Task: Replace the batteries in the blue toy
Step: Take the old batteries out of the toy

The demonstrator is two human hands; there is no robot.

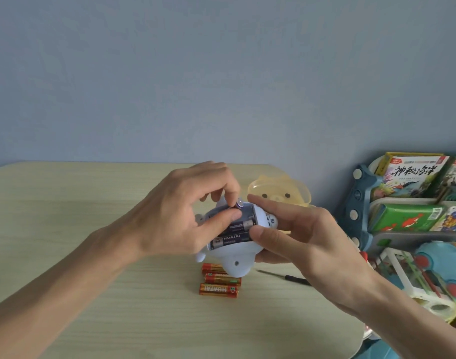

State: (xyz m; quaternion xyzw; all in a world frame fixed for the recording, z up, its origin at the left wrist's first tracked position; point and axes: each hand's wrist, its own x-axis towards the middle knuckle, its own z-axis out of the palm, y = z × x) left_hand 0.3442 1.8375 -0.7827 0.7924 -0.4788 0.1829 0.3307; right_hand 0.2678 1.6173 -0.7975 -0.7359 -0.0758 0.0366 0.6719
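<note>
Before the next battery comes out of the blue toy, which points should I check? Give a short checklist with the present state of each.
1. Battery compartment open, cover off: ok.
2. Blue toy held steady: ok, right hand supports it above the table.
3. Left hand has a grip on a dark battery: cannot tell, its fingertips are in the compartment.
4. New orange batteries ready: ok, three lie on the table below the toy.
5. Polarity marks in the compartment: cannot tell, too small.
6. Screwdriver out of the way: ok, it lies on the table under the right wrist.
</note>
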